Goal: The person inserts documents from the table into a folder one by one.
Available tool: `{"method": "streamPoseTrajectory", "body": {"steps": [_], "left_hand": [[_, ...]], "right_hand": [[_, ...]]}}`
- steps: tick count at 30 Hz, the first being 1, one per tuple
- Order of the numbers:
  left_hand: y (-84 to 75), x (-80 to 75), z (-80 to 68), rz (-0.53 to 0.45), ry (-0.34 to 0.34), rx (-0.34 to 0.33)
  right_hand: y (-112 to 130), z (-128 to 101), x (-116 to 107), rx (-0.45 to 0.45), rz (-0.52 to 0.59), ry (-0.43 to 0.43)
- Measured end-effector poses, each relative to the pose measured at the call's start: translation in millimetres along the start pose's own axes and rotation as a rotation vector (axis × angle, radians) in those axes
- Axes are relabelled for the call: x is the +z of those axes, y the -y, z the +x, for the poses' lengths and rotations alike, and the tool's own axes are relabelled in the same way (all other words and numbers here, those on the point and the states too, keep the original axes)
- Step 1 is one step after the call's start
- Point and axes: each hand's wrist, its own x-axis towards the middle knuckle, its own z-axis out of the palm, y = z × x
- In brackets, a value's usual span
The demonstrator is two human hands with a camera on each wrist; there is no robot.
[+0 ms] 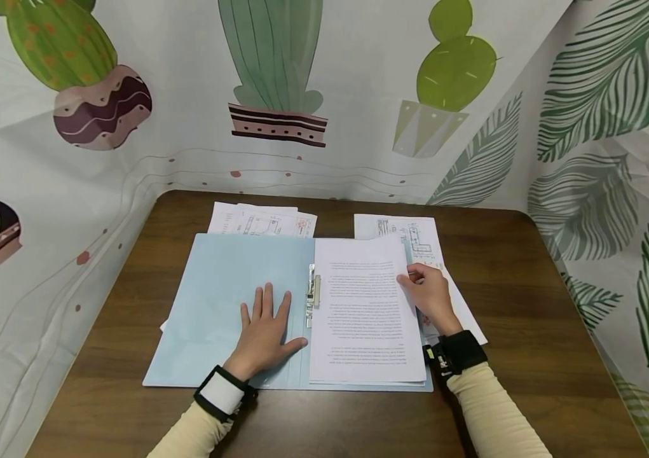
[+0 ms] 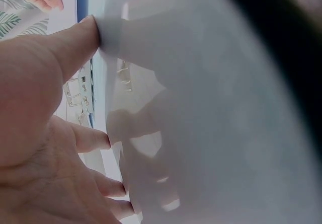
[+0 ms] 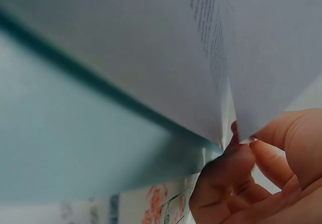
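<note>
A light blue folder (image 1: 227,273) lies spread on the table, a metal clip (image 1: 313,296) along its fold. Printed sheets (image 1: 364,318) sit on its right side, beside the clip. My left hand (image 1: 264,337) rests on the bare inner cover with fingers spread and straight; the left wrist view shows its fingertips on the glossy surface. At the right edge of the sheets, my right hand (image 1: 430,292) pinches the top sheet (image 3: 271,48) between thumb and finger. That sheet's edge stands lifted from the page beneath it in the right wrist view.
Loose papers with drawings stick out from under the folder: one group (image 1: 267,219) behind its left side, another (image 1: 416,235) behind and beyond its right edge. The brown wooden table (image 1: 501,267) meets a cloth backdrop (image 1: 358,76) printed with cacti and leaves.
</note>
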Motion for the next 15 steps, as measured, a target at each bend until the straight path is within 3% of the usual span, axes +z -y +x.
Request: {"method": "streamPoseTrajectory", "body": {"steps": [15], "left_hand": [[-1.2, -2.1, 0.3, 0.000, 0.017, -0.007]], "right_hand": [[-1.8, -2.3, -1.8, -0.032, -0.081, 0.027]]}}
